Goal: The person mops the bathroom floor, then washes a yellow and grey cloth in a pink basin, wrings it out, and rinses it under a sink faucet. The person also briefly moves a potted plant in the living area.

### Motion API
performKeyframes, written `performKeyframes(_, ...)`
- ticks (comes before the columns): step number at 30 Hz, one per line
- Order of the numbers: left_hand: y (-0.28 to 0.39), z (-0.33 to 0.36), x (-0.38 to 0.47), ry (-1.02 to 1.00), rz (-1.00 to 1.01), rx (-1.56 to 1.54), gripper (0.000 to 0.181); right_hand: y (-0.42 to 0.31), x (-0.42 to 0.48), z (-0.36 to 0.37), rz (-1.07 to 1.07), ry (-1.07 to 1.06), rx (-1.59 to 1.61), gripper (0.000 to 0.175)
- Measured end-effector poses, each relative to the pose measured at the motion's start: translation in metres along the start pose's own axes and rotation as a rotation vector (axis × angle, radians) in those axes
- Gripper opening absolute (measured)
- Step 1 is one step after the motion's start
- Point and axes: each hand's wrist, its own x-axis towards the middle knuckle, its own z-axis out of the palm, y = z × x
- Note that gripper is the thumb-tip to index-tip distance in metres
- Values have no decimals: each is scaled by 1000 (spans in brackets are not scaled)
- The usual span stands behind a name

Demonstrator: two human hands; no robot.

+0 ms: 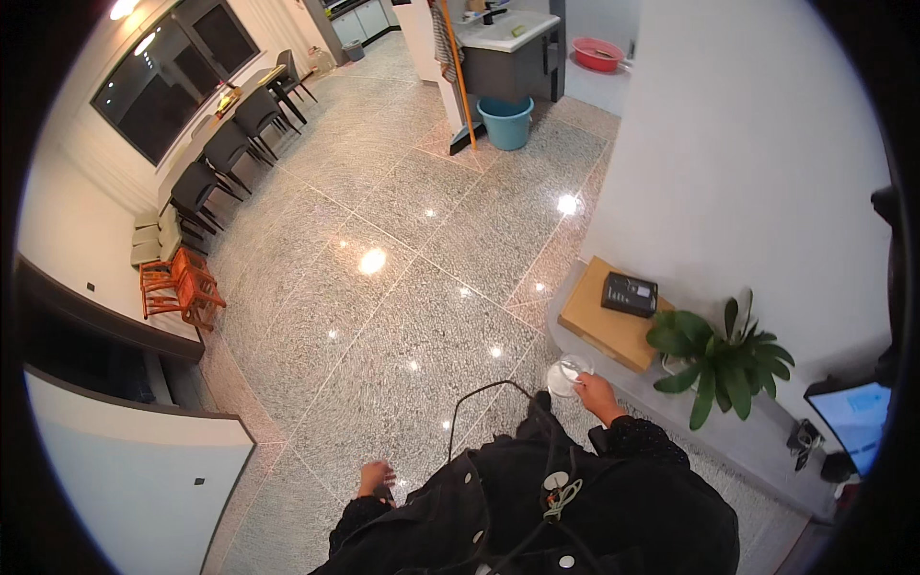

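My right hand (598, 395) grips the rim of a clear cup or small bowl (570, 370), held in front of me near the edge of a low grey cabinet (719, 445). What the vessel holds cannot be told. Beyond it on the cabinet lies a brown cardboard box (600, 327) with a small black box (629, 294) on top. A green leafy plant (711, 356) stands to the right of the boxes. My left hand (376, 477) hangs low at my left side, its fingers slightly blurred, with nothing seen in it.
Speckled floor tiles (374, 316) stretch ahead. A blue bucket (506, 126) and a broom (467, 136) stand by the washbasin (514, 30). Dark chairs (228, 147) line a long table at the left, with orange wooden stools (190, 287) nearer. A lit screen (855, 424) is at the right.
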Motion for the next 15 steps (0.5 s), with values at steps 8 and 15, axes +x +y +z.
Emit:
performKeyframes(8, 83, 20, 7, 93, 1, -77, 27, -65, 164, -3, -108, -98, 33, 26)
performKeyframes(15, 254, 69, 38, 59, 203, -156, 33, -91, 308, -40, -182, -179, -6, 27)
